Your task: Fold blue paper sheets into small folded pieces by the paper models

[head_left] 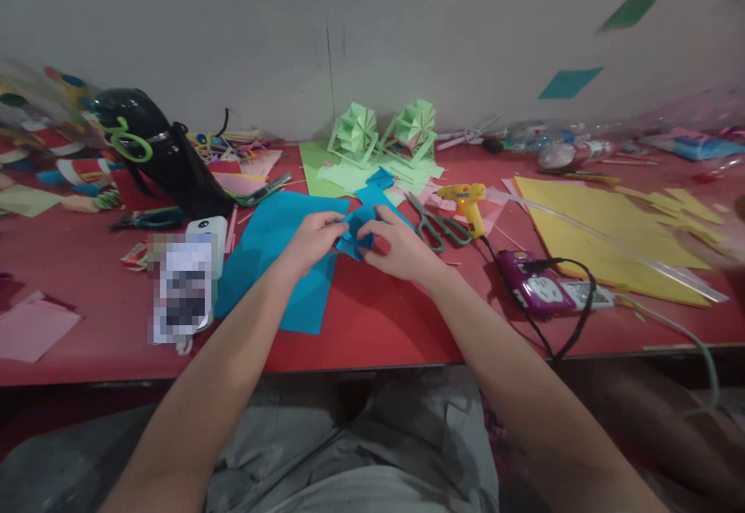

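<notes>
My left hand (313,240) and my right hand (394,249) meet over the red table (372,319), both pinching a small folded piece of blue paper (355,232). The fingers of each hand are closed on its edges. A large blue sheet (273,265) lies flat under my left hand. More small folded blue pieces (379,181) lie just beyond the held one.
Two green folded paper models (384,134) stand at the back by the wall. Scissors (438,226), a yellow glue gun (469,204), a purple power strip (538,286) with a black cable and yellow sheets (605,237) lie right. A black bag (166,156) and a phone (183,288) lie left.
</notes>
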Motion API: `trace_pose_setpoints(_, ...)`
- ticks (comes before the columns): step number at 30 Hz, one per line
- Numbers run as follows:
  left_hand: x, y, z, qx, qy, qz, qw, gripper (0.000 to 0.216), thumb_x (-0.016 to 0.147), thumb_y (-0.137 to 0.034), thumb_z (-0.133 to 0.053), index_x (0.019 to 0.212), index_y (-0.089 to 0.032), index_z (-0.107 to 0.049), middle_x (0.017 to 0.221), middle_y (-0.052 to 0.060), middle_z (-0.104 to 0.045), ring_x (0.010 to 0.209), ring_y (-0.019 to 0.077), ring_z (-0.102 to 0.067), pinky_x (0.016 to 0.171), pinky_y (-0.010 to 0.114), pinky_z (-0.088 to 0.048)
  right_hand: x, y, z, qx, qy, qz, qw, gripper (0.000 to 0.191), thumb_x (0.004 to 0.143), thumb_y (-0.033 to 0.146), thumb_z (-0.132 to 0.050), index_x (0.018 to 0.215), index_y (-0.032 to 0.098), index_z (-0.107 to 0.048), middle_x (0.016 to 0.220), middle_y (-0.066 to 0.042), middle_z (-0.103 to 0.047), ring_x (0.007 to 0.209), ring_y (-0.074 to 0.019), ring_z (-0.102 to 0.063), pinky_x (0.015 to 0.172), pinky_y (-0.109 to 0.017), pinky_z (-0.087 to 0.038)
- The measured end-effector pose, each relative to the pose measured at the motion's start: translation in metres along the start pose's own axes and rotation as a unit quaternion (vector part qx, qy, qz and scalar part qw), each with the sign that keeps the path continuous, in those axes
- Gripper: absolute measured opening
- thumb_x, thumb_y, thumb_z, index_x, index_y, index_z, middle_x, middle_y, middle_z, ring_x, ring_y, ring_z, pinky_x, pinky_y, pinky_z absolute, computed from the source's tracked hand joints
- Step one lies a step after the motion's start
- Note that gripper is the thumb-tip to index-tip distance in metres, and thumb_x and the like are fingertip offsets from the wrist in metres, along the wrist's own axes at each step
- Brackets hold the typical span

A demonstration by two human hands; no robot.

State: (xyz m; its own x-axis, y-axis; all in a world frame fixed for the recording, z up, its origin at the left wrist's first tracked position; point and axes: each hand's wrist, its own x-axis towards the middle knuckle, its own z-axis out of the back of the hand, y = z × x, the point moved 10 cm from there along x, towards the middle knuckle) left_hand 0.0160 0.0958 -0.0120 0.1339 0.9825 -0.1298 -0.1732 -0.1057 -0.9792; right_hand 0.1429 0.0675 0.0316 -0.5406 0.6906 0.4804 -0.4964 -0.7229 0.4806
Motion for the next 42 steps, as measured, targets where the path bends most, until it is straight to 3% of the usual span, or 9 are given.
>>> trace_pose_setpoints(7, 0.001, 0.006, 0.007, -0.044, -0.033, 0.026, 0.998, 0.024, 0.067, -0.031, -0.075, 0.087, -0.019, -0.072, 0.079, 0.0, -0.065, 0.069, 0.0139, -0.062, 0.065, 0.026, -0.053, 0.001, -0.003, 0.004, 0.003, -0.021, 0.008, 1.0, 0.021, 0.098, 0.025, -0.047, 0.106, 0.021, -0.065, 0.113, -0.014, -0.057, 0.12, -0.0274, -0.055, 0.095, -0.041, -0.048)
trace_pose_setpoints(10, 0.001, 0.008, 0.008, -0.045, -0.03, 0.031, 0.998, 0.028, 0.065, -0.033, -0.079, 0.089, -0.019, -0.074, 0.085, 0.003, -0.07, 0.076, 0.0168, -0.066, 0.072, 0.03, -0.055, 0.001, -0.004, 0.001, 0.007, -0.006, -0.003, 1.0, 0.018, 0.097, 0.026, -0.049, 0.105, 0.022, -0.065, 0.112, -0.013, -0.061, 0.115, -0.0268, -0.057, 0.094, -0.041, -0.049)
trace_pose_setpoints(13, 0.001, 0.008, 0.004, -0.041, -0.008, 0.031, 0.999, 0.033, 0.062, -0.037, -0.082, 0.089, -0.019, -0.075, 0.085, 0.004, -0.071, 0.076, 0.0167, -0.065, 0.075, 0.032, -0.055, 0.002, -0.005, 0.0, 0.013, -0.001, -0.021, 1.0, 0.014, 0.097, 0.029, -0.052, 0.098, 0.023, -0.064, 0.097, -0.007, -0.066, 0.1, -0.0238, -0.06, 0.093, -0.041, -0.048)
trace_pose_setpoints(16, 0.0, 0.006, 0.0, -0.042, 0.014, 0.028, 0.999, 0.032, 0.065, -0.039, -0.082, 0.089, -0.019, -0.076, 0.083, 0.003, -0.07, 0.072, 0.0148, -0.062, 0.072, 0.03, -0.054, 0.003, -0.006, 0.003, 0.02, -0.015, -0.035, 0.999, 0.014, 0.096, 0.033, -0.054, 0.091, 0.023, -0.062, 0.087, -0.004, -0.067, 0.083, -0.0204, -0.058, 0.084, -0.037, -0.047)
trace_pose_setpoints(21, -0.005, -0.002, -0.001, -0.081, 0.026, 0.034, 0.996, 0.025, 0.077, -0.034, -0.073, 0.097, -0.019, -0.073, 0.08, 0.002, -0.066, 0.068, 0.0129, -0.062, 0.066, 0.026, -0.051, 0.003, -0.011, 0.008, 0.04, -0.044, -0.052, 0.997, 0.016, 0.094, 0.036, -0.057, 0.088, 0.022, -0.062, 0.084, -0.003, -0.067, 0.075, -0.0175, -0.056, 0.074, -0.033, -0.044)
trace_pose_setpoints(27, -0.01, -0.014, 0.0, -0.133, 0.041, 0.031, 0.99, 0.022, 0.078, -0.025, -0.07, 0.098, -0.016, -0.069, 0.075, 0.002, -0.065, 0.068, 0.0124, -0.063, 0.067, 0.025, -0.051, 0.003, -0.016, 0.011, 0.072, -0.066, -0.068, 0.993, 0.017, 0.091, 0.037, -0.061, 0.086, 0.02, -0.064, 0.086, -0.005, -0.07, 0.076, -0.018, -0.056, 0.073, -0.032, -0.044)
trace_pose_setpoints(42, -0.007, -0.011, 0.003, -0.094, 0.044, 0.005, 0.995, 0.035, 0.072, -0.028, -0.079, 0.106, -0.021, -0.077, 0.084, 0.003, -0.07, 0.074, 0.0126, -0.064, 0.073, 0.027, -0.053, 0.004, -0.013, 0.011, 0.063, -0.051, -0.055, 0.995, 0.012, 0.09, 0.032, -0.064, 0.084, 0.022, -0.066, 0.087, -0.002, -0.072, 0.079, -0.0188, -0.058, 0.081, -0.035, -0.044)
